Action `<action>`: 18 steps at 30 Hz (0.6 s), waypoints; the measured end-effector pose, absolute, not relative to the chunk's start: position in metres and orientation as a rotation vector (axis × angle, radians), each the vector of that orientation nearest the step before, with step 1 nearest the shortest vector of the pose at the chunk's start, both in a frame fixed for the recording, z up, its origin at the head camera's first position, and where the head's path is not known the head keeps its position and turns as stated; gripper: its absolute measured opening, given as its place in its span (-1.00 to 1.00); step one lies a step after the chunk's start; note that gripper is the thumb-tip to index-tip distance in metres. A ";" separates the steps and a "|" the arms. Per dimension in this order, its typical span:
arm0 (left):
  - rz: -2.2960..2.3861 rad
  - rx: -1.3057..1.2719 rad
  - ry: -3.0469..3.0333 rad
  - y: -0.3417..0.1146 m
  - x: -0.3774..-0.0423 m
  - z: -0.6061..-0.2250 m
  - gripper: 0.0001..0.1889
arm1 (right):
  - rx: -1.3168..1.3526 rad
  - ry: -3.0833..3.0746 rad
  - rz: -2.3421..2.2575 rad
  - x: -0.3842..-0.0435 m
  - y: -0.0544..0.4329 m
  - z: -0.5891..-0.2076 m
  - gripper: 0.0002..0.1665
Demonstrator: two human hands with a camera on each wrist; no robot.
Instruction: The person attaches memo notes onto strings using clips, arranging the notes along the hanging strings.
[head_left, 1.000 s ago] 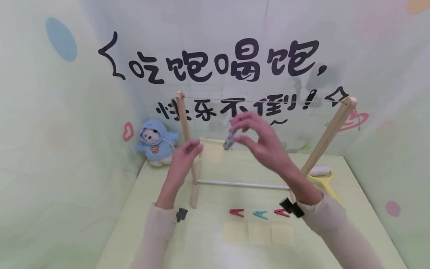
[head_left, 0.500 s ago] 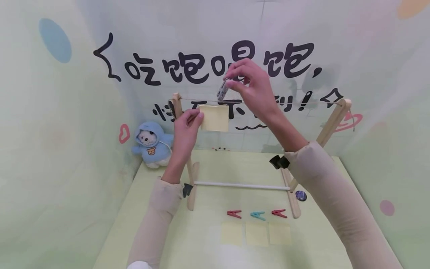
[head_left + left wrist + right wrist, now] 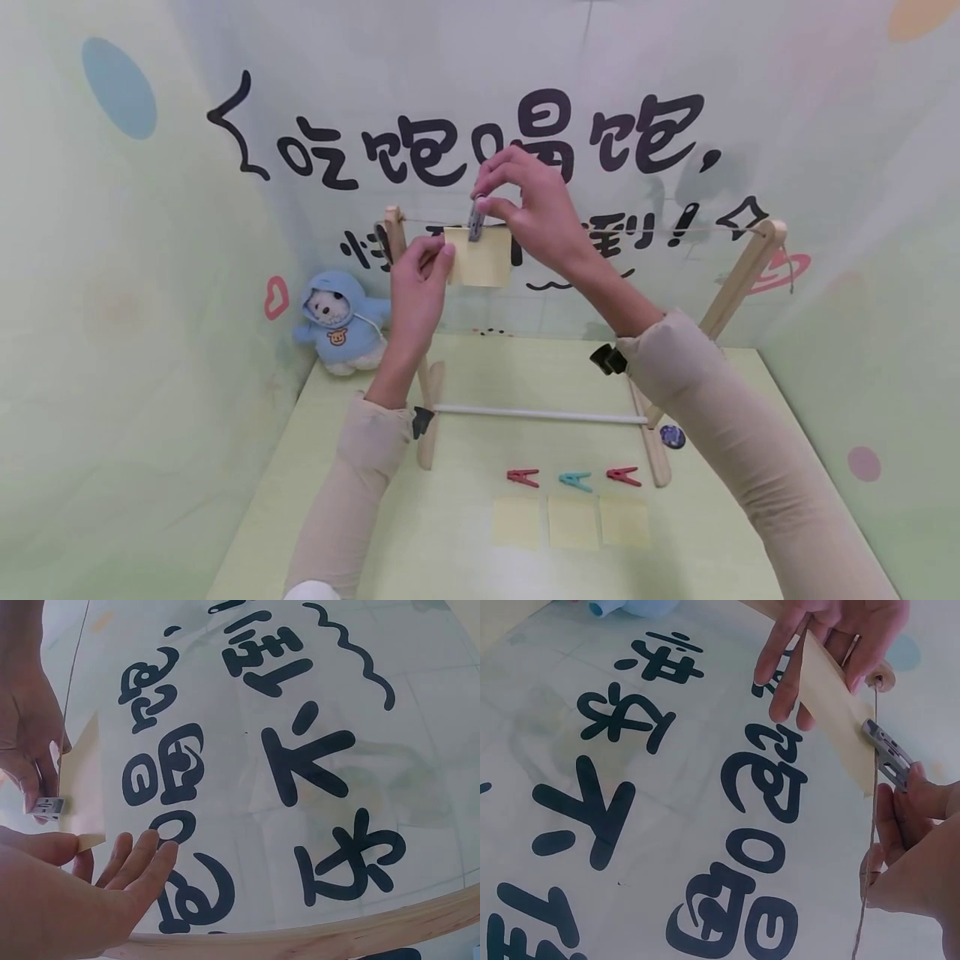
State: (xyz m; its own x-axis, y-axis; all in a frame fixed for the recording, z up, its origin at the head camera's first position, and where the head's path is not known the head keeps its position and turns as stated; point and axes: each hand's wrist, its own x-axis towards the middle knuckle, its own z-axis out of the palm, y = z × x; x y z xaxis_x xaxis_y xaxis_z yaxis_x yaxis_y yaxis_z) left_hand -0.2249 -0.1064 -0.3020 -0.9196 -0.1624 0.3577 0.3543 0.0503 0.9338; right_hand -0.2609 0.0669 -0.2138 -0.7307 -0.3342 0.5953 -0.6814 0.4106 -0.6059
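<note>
My left hand [image 3: 417, 292] pinches the left edge of a pale yellow paper square [image 3: 486, 265], held up at the string [image 3: 667, 230]. My right hand [image 3: 536, 208] grips a grey clothespin [image 3: 476, 222] by its upper end. In the right wrist view the lower end of the clothespin [image 3: 885, 746] sits over the edge of the paper [image 3: 836, 712], right at the string [image 3: 875, 825]. Seen from the left wrist, thumb and finger hold a corner of the paper [image 3: 82, 780], while the other fingers are spread.
The string runs between two wooden posts [image 3: 738, 283] joined below by a white rod [image 3: 540, 413]. Two red clothespins [image 3: 522, 477] and a blue one [image 3: 575, 480] lie above several paper squares [image 3: 573, 522]. A plush toy [image 3: 341, 321] sits back left; a purple disc [image 3: 672, 436] lies right.
Both hands have risen from below the string, bringing the paper and clothespin up to it. Since half a second ago, the clothespin has come down and left onto the paper's top edge.
</note>
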 end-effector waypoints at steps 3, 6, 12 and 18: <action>-1.928 -0.184 -1.965 -0.107 -0.225 -0.302 -0.72 | 0.892 -2.311 1.233 -0.262 0.063 -0.215 -0.89; -1.926 -0.175 -1.962 -0.107 -0.225 -0.302 -0.72 | 0.913 -2.333 1.219 -0.262 0.061 -0.215 -0.90; -1.908 -0.161 -1.972 -0.107 -0.224 -0.304 -0.72 | 0.947 -2.377 1.169 -0.263 0.060 -0.215 -0.88; -1.882 -0.138 -2.002 -0.108 -0.223 -0.305 -0.71 | 0.968 -2.458 1.134 -0.264 0.061 -0.214 -0.80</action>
